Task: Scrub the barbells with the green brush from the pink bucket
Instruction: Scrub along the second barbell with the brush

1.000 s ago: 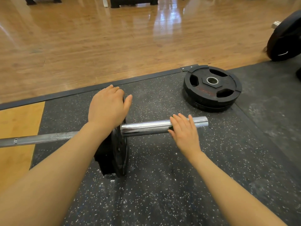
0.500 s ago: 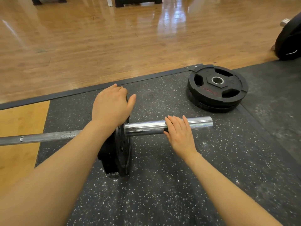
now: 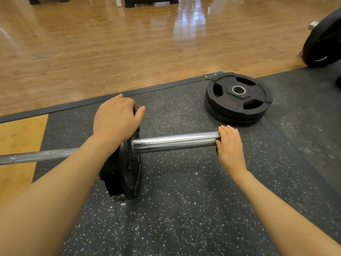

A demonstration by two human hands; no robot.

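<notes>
A barbell lies on the black speckled mat, its chrome sleeve [image 3: 173, 142] pointing right and its grey shaft [image 3: 40, 155] running off to the left. One black weight plate [image 3: 129, 170] stands upright on the sleeve. My left hand [image 3: 116, 121] rests on top of this plate, fingers curled over its far rim and thumb spread out. My right hand [image 3: 229, 146] covers the sleeve's outer end and holds the green brush [image 3: 217, 139] against the metal. Only small green slivers of the brush show under the palm. The pink bucket is out of view.
Two black plates [image 3: 239, 97] lie stacked flat on the mat beyond the sleeve's end. Another barbell's large plate [image 3: 323, 41] stands at the right edge. Wooden floor [image 3: 129, 43] stretches beyond the mat's dark border, and a yellow wooden platform panel [image 3: 18, 145] lies at left.
My right hand with the brush has slid rightward along the sleeve from its middle to its outer end. My left hand has stayed on the plate.
</notes>
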